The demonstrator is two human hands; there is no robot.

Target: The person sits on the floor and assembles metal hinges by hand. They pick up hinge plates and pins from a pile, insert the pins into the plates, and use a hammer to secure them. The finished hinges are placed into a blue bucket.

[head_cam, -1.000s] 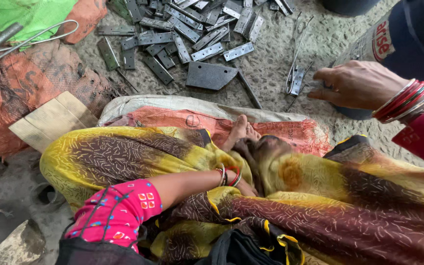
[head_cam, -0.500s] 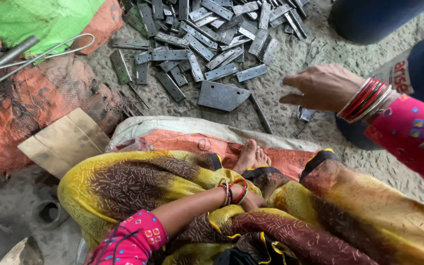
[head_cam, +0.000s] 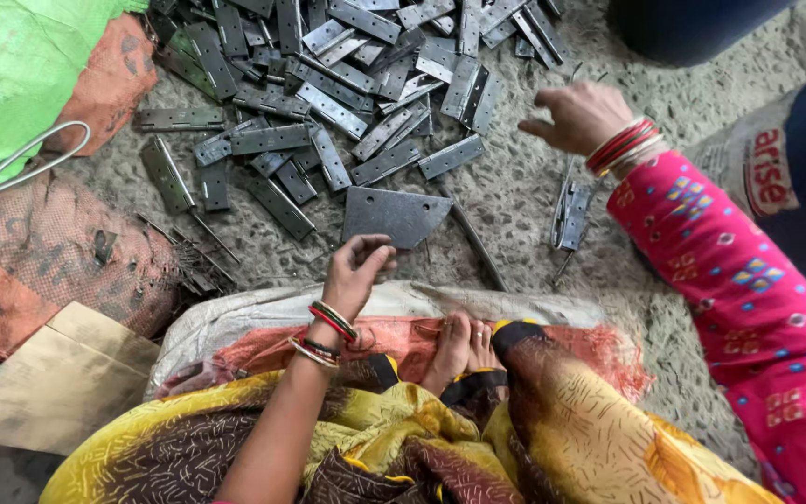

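Observation:
My left hand (head_cam: 354, 271) is stretched forward, its fingers loosely apart at the near edge of a flat grey metal plate (head_cam: 401, 213) lying on the concrete floor. My right hand (head_cam: 578, 114) hovers with fingers spread at the right edge of a big pile of grey metal hinges (head_cam: 347, 84), holding nothing. Both wrists carry red and white bangles. A couple of hinges (head_cam: 573, 213) lie apart below my right hand. My bare feet (head_cam: 464, 345) rest on a white sack (head_cam: 235, 313) in front of my yellow and brown wrap.
A green sack (head_cam: 11, 75) and orange mesh sacks (head_cam: 39, 252) lie at the left, with a wire loop (head_cam: 20, 159) across them. A piece of cardboard (head_cam: 48, 383) sits at the lower left. Thin pins (head_cam: 196, 252) and a metal rod (head_cam: 473, 245) lie near the plate. A printed sack (head_cam: 757, 168) stands at the right.
My left hand has come up from my lap to the flat plate. My right hand has moved left, toward the hinge pile. The view has shifted closer to the pile.

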